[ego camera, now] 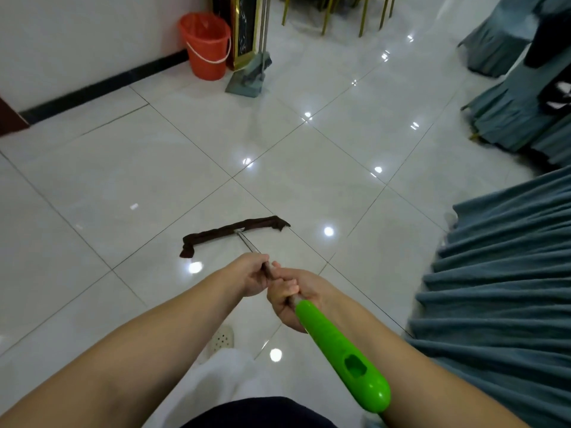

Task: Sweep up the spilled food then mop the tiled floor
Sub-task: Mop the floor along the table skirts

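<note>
No readable txt, labels, brands or nos. anywhere in frame. Dark framed board (244,29), top centre, shows faint pale marks, too blurred to read as letters. Orange bucket (206,44), upper left, has no visible print. Green mop handle (343,356), lower centre-right, is plain, no logo. Dustpan (245,83) near top centre is unmarked too.
</note>
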Demonstrator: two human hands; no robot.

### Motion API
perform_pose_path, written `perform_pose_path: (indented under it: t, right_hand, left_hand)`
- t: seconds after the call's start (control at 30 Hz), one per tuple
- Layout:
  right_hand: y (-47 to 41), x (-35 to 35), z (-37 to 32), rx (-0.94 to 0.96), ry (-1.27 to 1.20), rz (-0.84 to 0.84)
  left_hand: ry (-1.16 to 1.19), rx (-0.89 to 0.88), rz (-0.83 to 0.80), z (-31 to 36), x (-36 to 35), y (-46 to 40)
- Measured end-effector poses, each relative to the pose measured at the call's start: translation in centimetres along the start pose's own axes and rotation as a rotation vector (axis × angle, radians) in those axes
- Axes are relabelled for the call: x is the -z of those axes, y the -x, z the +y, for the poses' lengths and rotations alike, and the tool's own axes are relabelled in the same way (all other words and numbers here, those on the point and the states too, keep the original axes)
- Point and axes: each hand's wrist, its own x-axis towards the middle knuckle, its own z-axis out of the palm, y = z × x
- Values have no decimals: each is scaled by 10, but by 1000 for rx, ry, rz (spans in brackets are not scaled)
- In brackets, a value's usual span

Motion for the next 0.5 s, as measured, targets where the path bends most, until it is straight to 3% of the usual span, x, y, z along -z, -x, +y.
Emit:
perform_pose_path:
  t: [0.37, 0.5]
  right_hand:
    - [-41, -74, -28, 16, -100, 28]
    - [-54, -93, -49, 18, -72, 2]
  left_hand:
    - [-86, 1, -1, 89, 4, -23]
    - [6, -24, -17, 111, -1, -35]
